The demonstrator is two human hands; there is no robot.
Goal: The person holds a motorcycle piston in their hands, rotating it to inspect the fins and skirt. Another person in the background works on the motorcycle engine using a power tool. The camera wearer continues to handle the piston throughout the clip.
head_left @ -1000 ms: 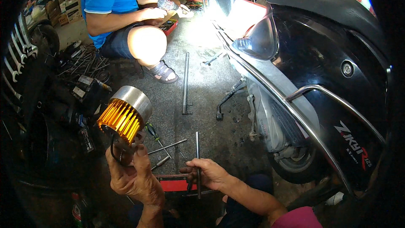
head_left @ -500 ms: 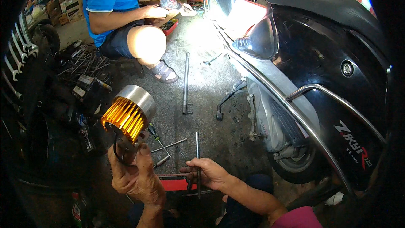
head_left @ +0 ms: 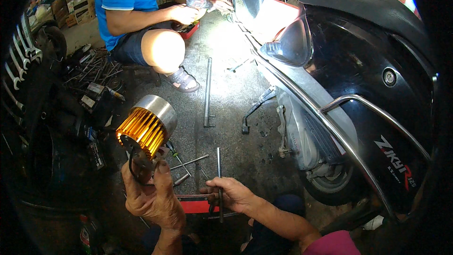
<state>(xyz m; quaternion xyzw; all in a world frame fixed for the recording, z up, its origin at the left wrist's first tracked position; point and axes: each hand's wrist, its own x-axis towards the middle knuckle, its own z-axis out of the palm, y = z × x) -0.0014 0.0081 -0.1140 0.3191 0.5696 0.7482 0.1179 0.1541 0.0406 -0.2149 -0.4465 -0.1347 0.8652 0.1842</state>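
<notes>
In my left hand (head_left: 153, 198), raised at the lower left, is a round lamp-like part (head_left: 141, 130) with gold cooling fins and a silver metal ring at its top. A dark cable hangs from its underside, and my fingers are closed around the base. My right hand (head_left: 233, 193), lower middle, grips a slim metal rod (head_left: 219, 165) that stands nearly upright. Its lower end lies in shadow. Between my hands shows a red panel (head_left: 194, 206). Just beyond it, a screwdriver (head_left: 174, 151) and a metal bar tool (head_left: 191, 162) lie on the floor.
A black scooter (head_left: 358, 75) with a chrome guard rail (head_left: 306, 101) fills the right side. Ahead squats a co-worker (head_left: 132, 0) in a blue shirt, holding a hand tool. A long metal tube (head_left: 207, 92) lies on the floor. Several wrenches (head_left: 30, 54) hang at left.
The co-worker's arms and tool have shifted right, toward the scooter's front. My left hand and the lamp part have moved slightly right. The rod has moved slightly left.
</notes>
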